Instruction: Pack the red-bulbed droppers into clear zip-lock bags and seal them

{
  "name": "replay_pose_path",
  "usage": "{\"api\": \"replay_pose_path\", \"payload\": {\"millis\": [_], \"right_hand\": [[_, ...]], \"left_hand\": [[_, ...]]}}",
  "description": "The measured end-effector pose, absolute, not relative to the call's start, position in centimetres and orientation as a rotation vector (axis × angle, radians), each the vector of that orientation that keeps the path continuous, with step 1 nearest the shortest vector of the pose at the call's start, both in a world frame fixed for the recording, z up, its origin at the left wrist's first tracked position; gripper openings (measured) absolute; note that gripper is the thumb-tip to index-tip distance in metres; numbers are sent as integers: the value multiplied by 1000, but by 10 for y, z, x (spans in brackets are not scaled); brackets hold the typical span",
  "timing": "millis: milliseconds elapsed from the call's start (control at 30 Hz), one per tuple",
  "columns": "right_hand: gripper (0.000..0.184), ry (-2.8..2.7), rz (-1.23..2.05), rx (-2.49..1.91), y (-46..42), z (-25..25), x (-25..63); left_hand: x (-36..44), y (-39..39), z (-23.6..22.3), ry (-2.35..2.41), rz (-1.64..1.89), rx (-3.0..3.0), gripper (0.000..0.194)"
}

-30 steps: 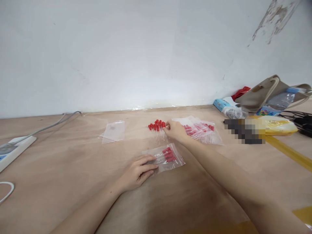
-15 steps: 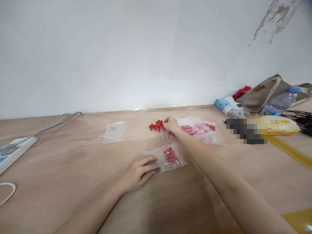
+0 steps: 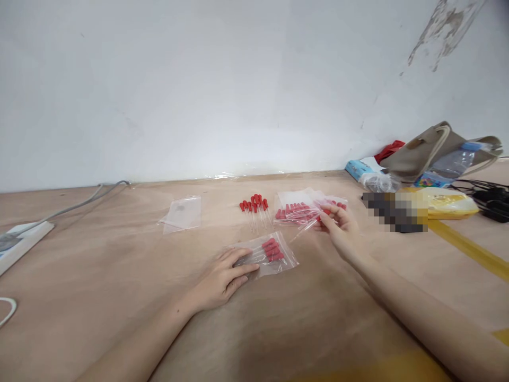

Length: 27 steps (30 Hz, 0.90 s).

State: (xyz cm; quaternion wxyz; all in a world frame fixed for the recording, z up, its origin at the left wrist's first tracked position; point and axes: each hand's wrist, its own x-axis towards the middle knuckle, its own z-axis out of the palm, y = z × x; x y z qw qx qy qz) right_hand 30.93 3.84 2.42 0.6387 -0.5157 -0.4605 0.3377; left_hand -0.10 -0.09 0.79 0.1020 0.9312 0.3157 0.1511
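Observation:
Fingers spread, my left hand (image 3: 222,277) lies on the lower end of a clear zip bag (image 3: 289,261) and presses it to the table. Inside that bag are several glass droppers with red rubber bulbs (image 3: 272,249), bulbs toward the bag's mouth. My right hand (image 3: 338,225) pinches a single dropper (image 3: 324,214) by its red bulb, its thin tube slanting down to the left. Behind this hand is a stack of filled zip bags (image 3: 294,209), partly hidden by the fingers. Several loose droppers (image 3: 255,204) lie left of the stack, bulbs away from me.
Flat plastic bags (image 3: 183,214) lie on the left. A power strip (image 3: 27,241) with a grey cable is at the far left. At the right are a blue box (image 3: 358,168), a handbag (image 3: 423,151), a plastic bottle (image 3: 457,162) and a yellow packet (image 3: 453,204).
My right hand has moved right from the loose droppers, now with one dropper in its fingers, over the filled bags. My left hand has stayed on the bag. The view has shifted slightly.

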Motion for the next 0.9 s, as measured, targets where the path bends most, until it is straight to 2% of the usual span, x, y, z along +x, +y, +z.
{"api": "replay_pose_path", "payload": {"millis": [333,667,900], "right_hand": [[49,-1038,985,-1204,14,3,292],[44,-1053,1195,-1221,2,-6,284],[30,-1530,1026,-1357,-1,-8,282]], "left_hand": [[-2,0,6,930,432,2806,34],[-1,0,8,966,434,2785,34],[-1,0,5,993,395,2791,34]]}}
